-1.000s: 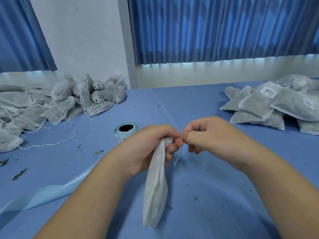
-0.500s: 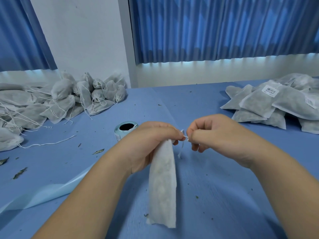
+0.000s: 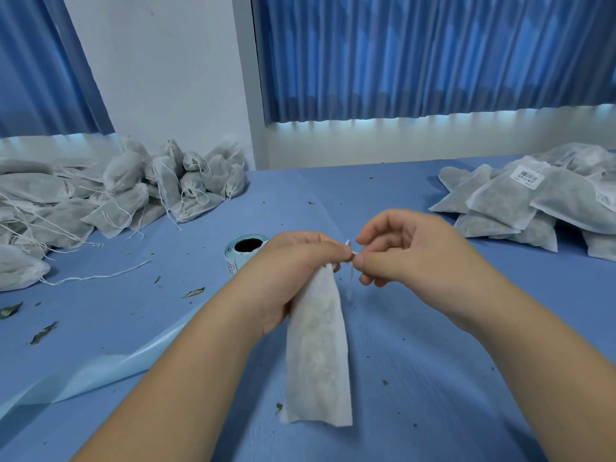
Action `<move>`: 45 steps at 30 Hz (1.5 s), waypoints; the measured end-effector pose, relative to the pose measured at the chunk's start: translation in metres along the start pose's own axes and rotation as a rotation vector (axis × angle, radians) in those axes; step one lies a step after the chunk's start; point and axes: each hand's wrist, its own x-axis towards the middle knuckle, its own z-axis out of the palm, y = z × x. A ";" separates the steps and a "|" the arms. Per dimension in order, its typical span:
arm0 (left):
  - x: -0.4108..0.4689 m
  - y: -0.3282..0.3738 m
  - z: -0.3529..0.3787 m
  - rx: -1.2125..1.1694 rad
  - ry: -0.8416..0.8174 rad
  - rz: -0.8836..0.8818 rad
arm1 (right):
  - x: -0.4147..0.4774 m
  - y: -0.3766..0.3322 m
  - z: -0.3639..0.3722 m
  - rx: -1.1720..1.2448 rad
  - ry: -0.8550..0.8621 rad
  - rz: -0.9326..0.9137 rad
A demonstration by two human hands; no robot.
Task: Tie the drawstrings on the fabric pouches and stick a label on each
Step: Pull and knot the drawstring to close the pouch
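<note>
White non-woven pouch (image 3: 318,355) hangs pretty much straight down from the left hand (image 3: 300,271). Its long axis is vertical, with the gathered neck up top and the flat bottom edge pointing down at the blue tabletop (image 3: 416,361). It looks thin, a bit see-through, with pale lumpy stuff inside. The left hand is clenched round the neck, and the right hand (image 3: 406,248) pinches the thin white drawstring (image 3: 350,285) right beside it, loose end dangling. The label roll (image 3: 245,250) sits just behind the hands. There's a heap of stringy pouches (image 3: 133,195) far left and labelled pouches (image 3: 520,201) far right.
</note>
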 end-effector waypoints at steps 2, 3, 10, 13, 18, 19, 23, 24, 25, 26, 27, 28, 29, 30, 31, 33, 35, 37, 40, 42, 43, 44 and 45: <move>0.000 -0.001 0.001 0.115 0.038 0.019 | 0.000 0.001 0.000 -0.074 0.022 -0.019; -0.001 -0.002 0.002 0.179 0.052 0.038 | 0.000 0.002 0.001 -0.151 0.045 -0.033; 0.003 -0.008 0.007 0.450 0.132 0.175 | 0.000 0.010 0.007 -0.445 0.103 -0.091; 0.003 -0.010 0.008 0.519 0.173 0.221 | 0.002 0.012 0.008 -0.463 0.088 -0.074; 0.004 -0.013 0.012 0.674 0.257 0.267 | 0.004 0.015 0.011 -0.449 0.083 -0.036; 0.004 -0.013 0.013 0.701 0.271 0.274 | 0.004 0.016 0.011 -0.449 0.080 -0.032; 0.004 -0.013 0.014 0.775 0.294 0.312 | 0.005 0.016 0.011 -0.451 0.085 -0.029; 0.004 -0.013 0.013 0.775 0.288 0.313 | 0.005 0.016 0.011 -0.449 0.095 -0.037; 0.004 -0.013 0.012 0.769 0.280 0.308 | 0.005 0.016 0.011 -0.442 0.105 -0.046; 0.004 -0.012 0.011 0.757 0.270 0.299 | 0.005 0.016 0.011 -0.431 0.114 -0.056; 0.004 -0.012 0.011 0.742 0.261 0.290 | 0.005 0.016 0.010 -0.421 0.117 -0.064; 0.004 -0.011 0.010 0.723 0.254 0.283 | 0.004 0.015 0.010 -0.416 0.115 -0.071; 0.004 -0.011 0.009 0.704 0.249 0.280 | 0.004 0.015 0.011 -0.419 0.112 -0.075; 0.004 -0.011 0.008 0.691 0.245 0.280 | 0.004 0.015 0.011 -0.427 0.110 -0.076; 0.004 -0.010 0.008 0.683 0.242 0.283 | 0.004 0.015 0.012 -0.438 0.108 -0.075; 0.004 -0.010 0.009 0.678 0.242 0.298 | 0.004 0.015 0.012 -0.451 0.106 -0.060; 0.004 -0.010 0.009 0.677 0.252 0.314 | 0.003 0.014 0.012 -0.447 0.105 -0.050; 0.003 -0.011 0.010 0.686 0.266 0.329 | 0.004 0.015 0.012 -0.444 0.108 -0.040; 0.002 -0.011 0.011 0.725 0.286 0.383 | 0.004 0.015 0.012 -0.443 0.119 -0.012; 0.002 -0.010 0.011 0.735 0.301 0.424 | 0.004 0.014 0.011 -0.416 0.119 0.011; 0.001 -0.010 0.011 0.726 0.306 0.437 | 0.004 0.013 0.011 -0.394 0.115 0.025; 0.001 -0.009 0.011 0.701 0.305 0.440 | 0.003 0.012 0.010 -0.370 0.112 0.041; 0.001 -0.009 0.011 0.661 0.301 0.430 | 0.003 0.011 0.010 -0.343 0.108 0.058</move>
